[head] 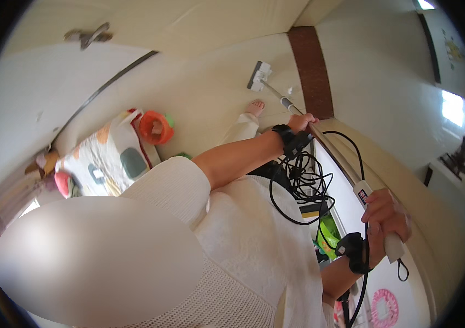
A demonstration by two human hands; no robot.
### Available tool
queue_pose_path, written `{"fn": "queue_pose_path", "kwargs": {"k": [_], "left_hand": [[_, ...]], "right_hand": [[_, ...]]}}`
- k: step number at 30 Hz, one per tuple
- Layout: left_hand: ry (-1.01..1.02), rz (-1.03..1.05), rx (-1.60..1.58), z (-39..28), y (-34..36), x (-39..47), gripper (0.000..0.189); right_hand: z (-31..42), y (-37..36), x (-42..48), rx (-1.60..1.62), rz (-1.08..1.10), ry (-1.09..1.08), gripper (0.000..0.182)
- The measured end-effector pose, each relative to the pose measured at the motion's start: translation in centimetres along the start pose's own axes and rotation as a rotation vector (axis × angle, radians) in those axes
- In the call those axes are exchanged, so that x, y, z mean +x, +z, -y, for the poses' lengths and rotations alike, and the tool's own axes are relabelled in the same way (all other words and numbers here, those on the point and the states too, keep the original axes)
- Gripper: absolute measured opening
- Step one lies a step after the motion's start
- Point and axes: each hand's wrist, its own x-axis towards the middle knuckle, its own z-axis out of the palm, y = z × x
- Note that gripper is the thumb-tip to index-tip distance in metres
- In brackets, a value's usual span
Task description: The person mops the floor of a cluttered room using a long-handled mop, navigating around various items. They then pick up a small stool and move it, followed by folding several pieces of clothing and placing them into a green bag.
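Both hands are on one long mop. Its white and grey head (pixel 259 76) rests on the pale floor, near my bare foot (pixel 255 108). My left hand (pixel 303 122) is wrapped around the middle of the metal pole (pixel 336 151). Farther up, at the pole's end, my right hand (pixel 387 219) grips the white handle (pixel 394 247), from which a small dark loop hangs. A label with writing (pixel 362 196) sits just beside the right fingers. Each wrist wears a black strapped device (pixel 354 253). A tangled black cable (pixel 304 178) hangs between my arms.
A dark red threshold strip (pixel 311 69) crosses the floor at the doorway, with a small white scrap (pixel 290 91) near it. An orange bin (pixel 156 127) stands beside a bed with a patterned cover (pixel 107 153). A door handle (pixel 89 37) shows upper left. A green bag (pixel 329 233) lies below the cable.
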Motion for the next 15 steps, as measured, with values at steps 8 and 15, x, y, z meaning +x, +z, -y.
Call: {"fn": "queue_pose_path", "kwargs": {"k": [8, 15], "left_hand": [[0.296, -0.161, -0.011, 3.4, -20.4, 0.0, 0.014], [0.055, -0.247, -0.690, 1.6, -19.4, -6.2, 0.014]], "right_hand": [[-6.1, 4.9, 0.2, 0.427, 0.309, 0.130, 0.020], [-6.9, 8.8, -0.9, 0.374, 0.540, 0.225, 0.020]]}}
